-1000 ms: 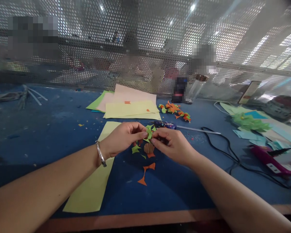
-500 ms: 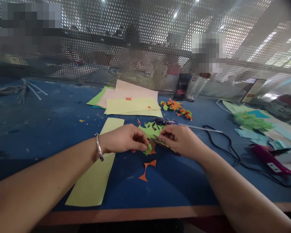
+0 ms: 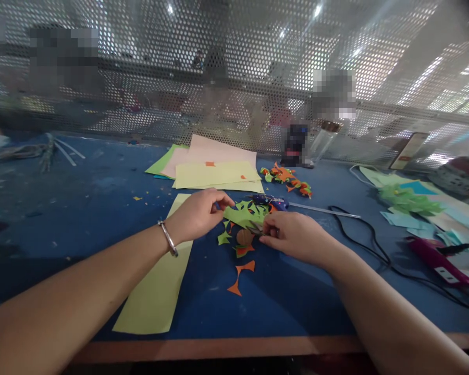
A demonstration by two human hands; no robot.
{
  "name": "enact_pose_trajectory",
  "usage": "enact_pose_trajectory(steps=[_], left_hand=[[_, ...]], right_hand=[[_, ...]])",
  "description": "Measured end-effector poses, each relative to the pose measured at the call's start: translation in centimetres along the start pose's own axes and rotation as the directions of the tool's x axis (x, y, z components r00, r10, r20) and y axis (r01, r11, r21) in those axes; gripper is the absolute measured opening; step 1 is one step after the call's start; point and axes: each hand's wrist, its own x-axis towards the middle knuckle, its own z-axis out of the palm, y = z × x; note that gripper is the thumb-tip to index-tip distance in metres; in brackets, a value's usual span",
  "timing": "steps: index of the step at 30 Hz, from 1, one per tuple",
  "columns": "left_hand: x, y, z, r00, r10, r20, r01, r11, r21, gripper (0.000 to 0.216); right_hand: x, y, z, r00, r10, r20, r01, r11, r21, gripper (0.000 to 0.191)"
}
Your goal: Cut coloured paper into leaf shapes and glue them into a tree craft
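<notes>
My left hand (image 3: 205, 211) hovers at the left end of a cut-up green paper (image 3: 238, 214), thumb and index finger apart, with nothing visible between them. Scissors (image 3: 255, 228) are in my right hand (image 3: 291, 232); their blades point left over the paper's lower edge, and the handles are hidden by my fingers. Just below the blades lies a small round brown disc (image 3: 245, 237). Green scraps (image 3: 224, 238) rest to its left, and an orange scrap (image 3: 240, 278) lies nearer the table's front edge. A blue glue gun (image 3: 271, 202) with a clear stick sits behind the green paper.
A long yellow strip (image 3: 152, 291) passes under my left forearm. Stacked paper sheets (image 3: 222, 148) and orange-green curled paper pieces (image 3: 283, 174) lie farther back. On the right are a black cable (image 3: 369, 239), a purple power strip (image 3: 433, 260) and pale green paper pieces (image 3: 408, 198). A perforated metal screen (image 3: 238, 114) stands behind.
My left hand has let go of a small green piece and moved up and left. My right hand has shifted slightly down and right with the scissors, uncovering the brown disc.
</notes>
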Motion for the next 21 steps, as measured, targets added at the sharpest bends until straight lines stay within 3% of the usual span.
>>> enact_pose_trajectory(steps=[2, 6, 13, 18, 21], left_hand=[[0.4, -0.9, 0.3, 0.997, 0.013, -0.072, -0.007, 0.996, 0.090, 0.025], [1.2, -2.2, 1.4, 0.998, 0.029, -0.050, -0.011, 0.948, 0.318, 0.031], [1.6, -2.0, 2.0, 1.000, -0.023, 0.012, 0.017, 0.922, 0.386, 0.036], [1.9, -2.5, -0.7, 0.998, -0.036, -0.047, 0.052, 0.915, 0.401, 0.030], [2.0, -3.7, -3.2, 0.991, -0.134, -0.026, 0.132, 0.883, 0.451, 0.039]], right_hand=[[-0.1, -0.1, 0.0, 1.000, 0.006, 0.021, -0.005, 0.999, -0.033, 0.008], [-0.2, -0.4, -0.2, 0.997, 0.029, 0.066, -0.025, 0.999, -0.047, 0.007], [0.2, 0.2, -0.4, 0.999, 0.020, -0.040, -0.016, 0.996, 0.083, 0.013], [0.3, 0.7, -0.6, 0.986, 0.013, -0.168, 0.023, 0.978, 0.207, 0.016], [0.2, 0.6, -0.8, 0.972, 0.042, -0.232, 0.021, 0.964, 0.264, 0.016]])
